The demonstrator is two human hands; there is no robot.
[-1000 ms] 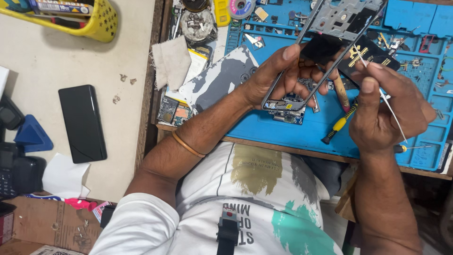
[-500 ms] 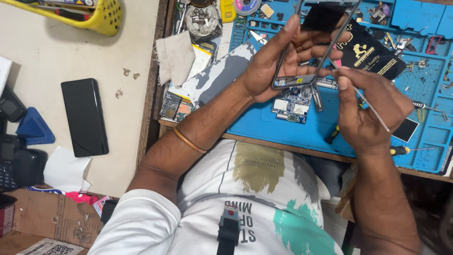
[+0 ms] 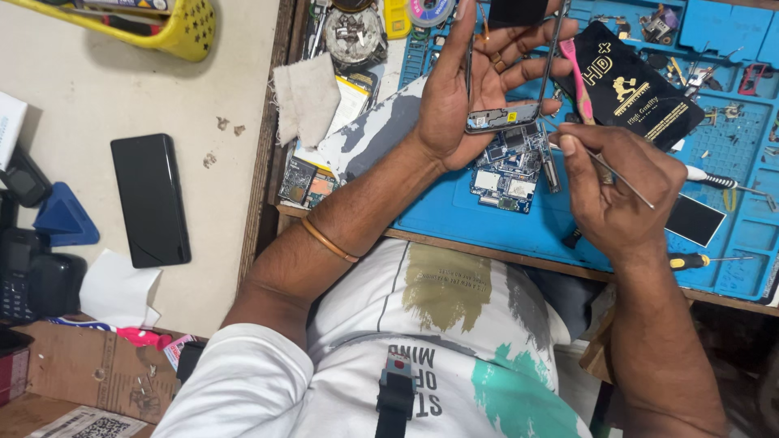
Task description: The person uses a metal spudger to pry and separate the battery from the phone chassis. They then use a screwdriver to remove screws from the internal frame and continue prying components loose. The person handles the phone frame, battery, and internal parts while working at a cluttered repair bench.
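Observation:
My left hand (image 3: pixel 471 89) holds an opened phone frame (image 3: pixel 510 77) upright over the blue work mat (image 3: pixel 454 215), palm toward me, fingers wrapped around its sides. My right hand (image 3: pixel 617 191) grips thin metal tweezers (image 3: pixel 621 180), their near end pointing toward the bottom edge of the frame. A bare phone circuit board (image 3: pixel 510 166) lies on the mat just below the frame. A black packet with gold print (image 3: pixel 641 85) lies behind my right hand, with a pink tool (image 3: pixel 581 77) beside it.
A black phone (image 3: pixel 151 199) lies face down on the pale table at left, near a blue triangular pick (image 3: pixel 63 219) and a yellow basket (image 3: pixel 174 28). A grey cloth (image 3: pixel 307 97), a screwdriver (image 3: pixel 699 260) and several small parts crowd the mat.
The phone frame has risen and turned more upright in my left hand. My right hand has come in closer under it with the tweezers. The camera has shifted down slightly.

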